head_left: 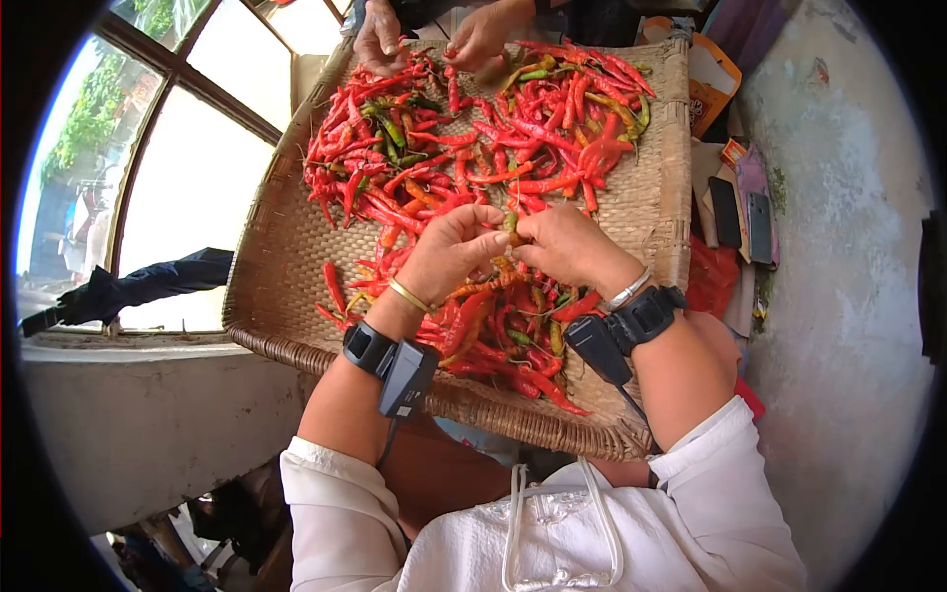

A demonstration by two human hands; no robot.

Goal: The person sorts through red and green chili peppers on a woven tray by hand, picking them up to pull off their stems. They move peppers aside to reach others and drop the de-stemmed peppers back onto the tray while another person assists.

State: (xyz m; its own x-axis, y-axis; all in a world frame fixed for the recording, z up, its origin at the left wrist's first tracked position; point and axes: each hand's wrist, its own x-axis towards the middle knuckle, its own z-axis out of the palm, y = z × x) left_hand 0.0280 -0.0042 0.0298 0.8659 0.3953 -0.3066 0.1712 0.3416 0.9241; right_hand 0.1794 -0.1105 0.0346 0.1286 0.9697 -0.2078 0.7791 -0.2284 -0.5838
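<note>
Over the middle of a woven basket tray, my left hand and my right hand meet, fingertips nearly touching. Both hands are closed in a pinch on a small greenish chili pepper, which is partly hidden by my fingers. Beneath and in front of my wrists lies a pile of red chili peppers, with some green and orange ones mixed in. Farther up the tray spreads a larger heap of chili peppers, mostly red.
Across the tray, another person's hands work at the far edge of the heap. A window with a dark folded umbrella on its sill is at left. Phones and a cardboard box sit by the wall at right.
</note>
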